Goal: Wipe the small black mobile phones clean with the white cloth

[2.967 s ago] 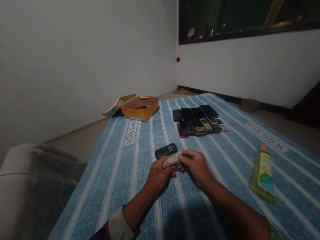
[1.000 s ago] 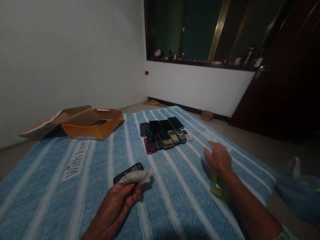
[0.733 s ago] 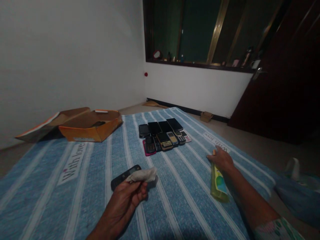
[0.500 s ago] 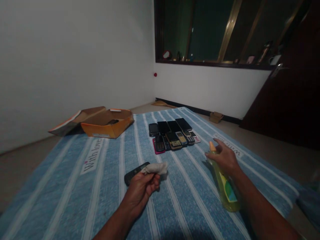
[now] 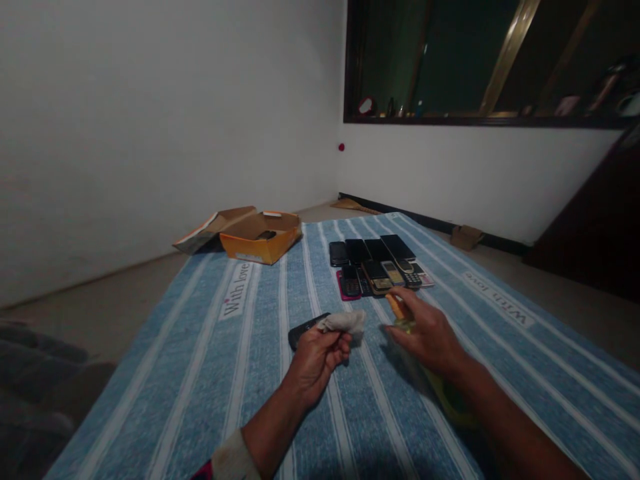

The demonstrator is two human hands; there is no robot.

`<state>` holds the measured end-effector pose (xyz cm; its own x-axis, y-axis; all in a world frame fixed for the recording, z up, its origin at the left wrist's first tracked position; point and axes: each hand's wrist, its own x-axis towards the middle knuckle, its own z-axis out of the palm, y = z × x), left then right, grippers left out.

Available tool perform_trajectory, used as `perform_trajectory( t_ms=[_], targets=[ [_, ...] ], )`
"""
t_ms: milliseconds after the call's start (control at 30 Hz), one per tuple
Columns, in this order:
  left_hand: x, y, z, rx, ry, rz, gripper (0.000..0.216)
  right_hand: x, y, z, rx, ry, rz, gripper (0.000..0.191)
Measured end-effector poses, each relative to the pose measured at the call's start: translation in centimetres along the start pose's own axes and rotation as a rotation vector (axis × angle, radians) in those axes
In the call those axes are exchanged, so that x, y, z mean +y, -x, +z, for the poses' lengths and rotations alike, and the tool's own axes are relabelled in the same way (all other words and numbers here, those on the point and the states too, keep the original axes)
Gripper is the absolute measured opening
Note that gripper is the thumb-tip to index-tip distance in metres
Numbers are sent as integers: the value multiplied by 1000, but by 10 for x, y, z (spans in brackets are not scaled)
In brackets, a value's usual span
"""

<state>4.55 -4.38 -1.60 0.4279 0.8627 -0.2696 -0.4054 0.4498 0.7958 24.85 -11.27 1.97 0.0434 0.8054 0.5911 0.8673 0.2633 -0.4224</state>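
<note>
My left hand (image 5: 317,353) is closed on a small grey-white cloth (image 5: 346,323), held just above the blue striped sheet (image 5: 240,373). A dark keypad phone (image 5: 305,329) lies on the sheet right behind that hand. My right hand (image 5: 430,335) grips a yellow-green bottle (image 5: 440,387) with an orange cap (image 5: 395,307), its cap end pointing toward the cloth. The bottle's body is mostly hidden under my hand and forearm.
Several phones (image 5: 377,263) lie in two rows farther up the sheet. An open orange cardboard box (image 5: 260,237) with its lid (image 5: 205,230) sits at the sheet's far left corner. White walls, a dark window (image 5: 475,60) and bare floor surround it. A grey cushion (image 5: 40,393) lies at the left.
My right hand let go of the cloth, reached right to the bottle, picked it up and brought it in beside the cloth. My left hand kept hold of the cloth.
</note>
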Motion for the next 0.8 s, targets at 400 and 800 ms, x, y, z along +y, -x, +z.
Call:
perform_trajectory(
  t_ms=[400, 800],
  targets=[
    [-3, 0, 4, 55, -40, 12, 9, -19, 5, 16, -172, 133, -62, 58],
    [-6, 3, 9, 123, -78, 47, 11, -32, 1, 18, -284, 334, 17, 58]
  ],
)
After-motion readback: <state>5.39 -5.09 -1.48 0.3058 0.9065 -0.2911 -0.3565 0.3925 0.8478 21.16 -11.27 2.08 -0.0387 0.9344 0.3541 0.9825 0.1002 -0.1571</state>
